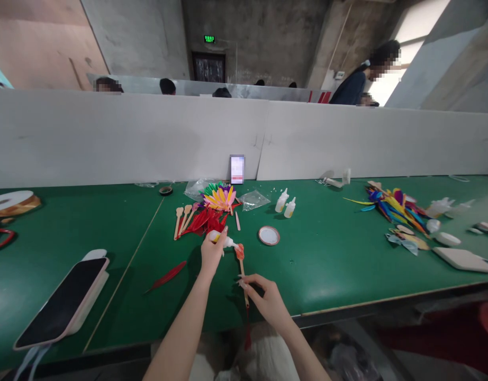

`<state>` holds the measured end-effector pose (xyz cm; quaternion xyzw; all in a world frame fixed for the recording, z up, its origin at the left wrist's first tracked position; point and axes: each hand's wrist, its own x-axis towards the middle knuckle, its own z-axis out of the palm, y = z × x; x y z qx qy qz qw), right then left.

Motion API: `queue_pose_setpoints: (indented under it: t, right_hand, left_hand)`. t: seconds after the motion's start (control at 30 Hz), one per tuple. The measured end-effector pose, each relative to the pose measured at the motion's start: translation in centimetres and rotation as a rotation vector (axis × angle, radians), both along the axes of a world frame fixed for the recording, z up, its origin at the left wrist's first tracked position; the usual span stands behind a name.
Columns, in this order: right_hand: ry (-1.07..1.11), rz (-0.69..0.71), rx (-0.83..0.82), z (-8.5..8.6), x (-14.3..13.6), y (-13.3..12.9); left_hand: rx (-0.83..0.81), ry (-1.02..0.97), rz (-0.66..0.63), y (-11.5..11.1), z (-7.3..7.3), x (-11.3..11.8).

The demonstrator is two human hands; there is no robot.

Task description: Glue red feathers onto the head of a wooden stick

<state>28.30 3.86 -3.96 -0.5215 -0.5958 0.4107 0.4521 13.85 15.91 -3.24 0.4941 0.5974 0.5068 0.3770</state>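
My left hand (pixel 213 256) is closed around a white glue bottle (pixel 217 237), its nozzle pointing right at the head of a wooden stick (pixel 243 271). Reddish material covers that head. With thumb and fingers my right hand (pixel 263 296) pinches the stick's lower part; a red tassel hangs from its end. Beyond my left hand lie red feathers (pixel 206 221), a colourful feather bunch (pixel 220 198) and several wooden sticks (pixel 183 219). A single red feather (pixel 168 276) rests left of my left forearm.
A round lid (pixel 269 235) and two glue bottles (pixel 286 203) stand to the right. Further right are coloured feathers (pixel 403 209). A large phone (pixel 63 301) lies at the left; a small phone (pixel 236 169) leans on the white partition (pixel 148 137). People are beyond it.
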Motion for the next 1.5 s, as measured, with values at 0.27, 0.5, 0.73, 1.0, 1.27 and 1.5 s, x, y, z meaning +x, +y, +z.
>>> queue_pose_setpoints:
  t: [0.27,0.5,0.73,1.0,1.27,1.5]
  right_hand:
    - [-0.003,0.000,0.004,-0.20,-0.01,0.06]
    - [-0.001,-0.009,0.007,-0.50,0.08,0.12]
    - [0.000,-0.005,0.000,-0.23,0.06,0.04]
    - [0.003,-0.002,-0.005,-0.06,0.03,0.03]
    - [-0.001,-0.002,-0.008,-0.58,0.15,0.11]
    - [0.010,-0.007,-0.008,-0.43,0.07,0.06]
  left_hand:
    - [-0.007,-0.025,-0.021,0.19,-0.13,-0.07]
    - [0.002,0.003,-0.004,0.20,-0.23,-0.23]
    - [-0.013,-0.036,0.062,0.32,-0.12,-0.17]
    - [0.037,-0.045,-0.090,-0.41,0.27,0.63]
    - [-0.001,-0.012,-0.085,-0.19,0.12,0.32]
    - [0.021,0.009,-0.006,-0.22,0.23,0.41]
